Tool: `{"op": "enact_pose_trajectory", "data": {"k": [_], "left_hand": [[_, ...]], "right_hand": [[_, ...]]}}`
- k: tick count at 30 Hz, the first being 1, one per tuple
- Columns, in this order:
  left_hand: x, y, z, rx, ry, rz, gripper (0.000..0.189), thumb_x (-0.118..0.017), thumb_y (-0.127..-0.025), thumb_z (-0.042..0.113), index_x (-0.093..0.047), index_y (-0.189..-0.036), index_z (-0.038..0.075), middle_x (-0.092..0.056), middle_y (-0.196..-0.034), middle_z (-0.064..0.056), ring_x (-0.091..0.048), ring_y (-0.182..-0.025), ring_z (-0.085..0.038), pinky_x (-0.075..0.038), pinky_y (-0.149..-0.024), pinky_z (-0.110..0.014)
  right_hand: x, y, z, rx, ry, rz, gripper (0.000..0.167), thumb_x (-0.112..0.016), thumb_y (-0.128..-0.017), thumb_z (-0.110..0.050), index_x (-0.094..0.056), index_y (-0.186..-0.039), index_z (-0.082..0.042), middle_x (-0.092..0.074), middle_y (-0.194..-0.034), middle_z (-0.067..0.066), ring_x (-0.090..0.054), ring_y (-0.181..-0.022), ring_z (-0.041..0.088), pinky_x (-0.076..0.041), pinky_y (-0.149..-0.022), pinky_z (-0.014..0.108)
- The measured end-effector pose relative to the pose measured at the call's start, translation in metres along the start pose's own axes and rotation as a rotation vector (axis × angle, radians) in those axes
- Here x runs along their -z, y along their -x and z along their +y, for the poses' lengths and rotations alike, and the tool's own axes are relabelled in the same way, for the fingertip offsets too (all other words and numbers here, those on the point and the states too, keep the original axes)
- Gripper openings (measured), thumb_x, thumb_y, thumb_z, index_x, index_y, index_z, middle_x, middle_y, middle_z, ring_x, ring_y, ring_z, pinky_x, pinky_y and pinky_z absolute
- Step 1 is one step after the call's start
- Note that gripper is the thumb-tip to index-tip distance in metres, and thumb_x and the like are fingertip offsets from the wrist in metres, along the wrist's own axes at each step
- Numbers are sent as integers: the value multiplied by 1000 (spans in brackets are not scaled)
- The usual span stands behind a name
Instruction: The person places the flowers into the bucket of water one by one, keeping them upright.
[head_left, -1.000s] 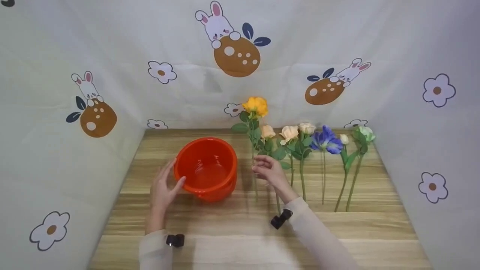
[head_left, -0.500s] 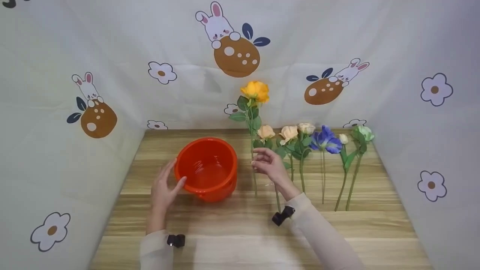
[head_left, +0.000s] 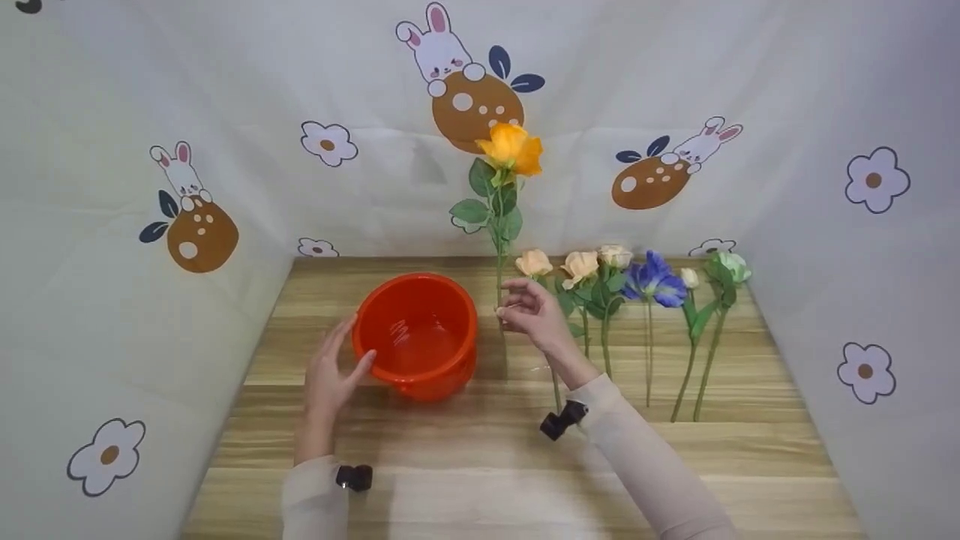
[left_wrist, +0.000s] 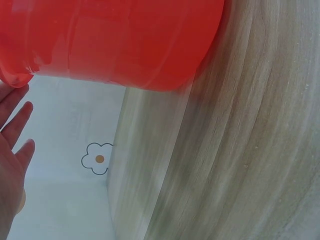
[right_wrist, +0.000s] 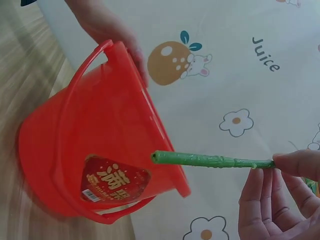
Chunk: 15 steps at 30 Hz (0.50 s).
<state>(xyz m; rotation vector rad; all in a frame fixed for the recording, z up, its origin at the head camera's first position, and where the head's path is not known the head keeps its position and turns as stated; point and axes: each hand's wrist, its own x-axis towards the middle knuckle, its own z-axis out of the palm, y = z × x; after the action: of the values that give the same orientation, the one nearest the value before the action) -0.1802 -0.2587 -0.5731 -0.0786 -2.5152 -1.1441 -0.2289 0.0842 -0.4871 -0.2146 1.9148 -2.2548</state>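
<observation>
Fingers of R hand [head_left: 538, 319] pinch green stem [right_wrist: 205, 160] of yellow-orange rose [head_left: 511, 148], held approx. upright R of round red plastic bucket [head_left: 442, 386], small gap btwn. L hand [head_left: 330, 379]: thumb & fingers apart, touching bucket's L edge. Mouth faces up; wood-grain tabletop [head_left: 450, 472] extends in front.

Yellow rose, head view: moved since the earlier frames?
Yes, upward in the image: the yellow rose now overlaps the central brown fruit print; earlier it sat wholly below.

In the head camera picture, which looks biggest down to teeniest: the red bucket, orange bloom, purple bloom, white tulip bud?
1. Red bucket, the biggest
2. Orange bloom and purple bloom: too alike to rank
3. White tulip bud, the smallest
</observation>
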Motion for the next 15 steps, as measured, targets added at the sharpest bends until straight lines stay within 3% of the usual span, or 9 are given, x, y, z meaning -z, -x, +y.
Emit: {"op": "enact_pose_trajectory", "data": {"k": [4,15], "left_hand": [[-1,-2,-1,-22,-1,11,65,-75,-86,27,-52,-145,12,-53,-149,-15,-47,-140,-35,-31,-119,-60],[2,2,2,37,7,-25,67,-73,-89,33,-48,-149,16,-48,-154,-12,-43,-143,-33,-33,-118,-59]], "right_hand": [[-4,-4,-6,11,3,1,42,-66,-88,6,-53,-128,5,-66,-84,-3,-65,-75,12,-61,-70,29],[-22,-13,-13,80,29,-21,37,-65,-88,7,-53,-122,3,-65,-89,2,-65,-80,16,-61,-71,28]]}}
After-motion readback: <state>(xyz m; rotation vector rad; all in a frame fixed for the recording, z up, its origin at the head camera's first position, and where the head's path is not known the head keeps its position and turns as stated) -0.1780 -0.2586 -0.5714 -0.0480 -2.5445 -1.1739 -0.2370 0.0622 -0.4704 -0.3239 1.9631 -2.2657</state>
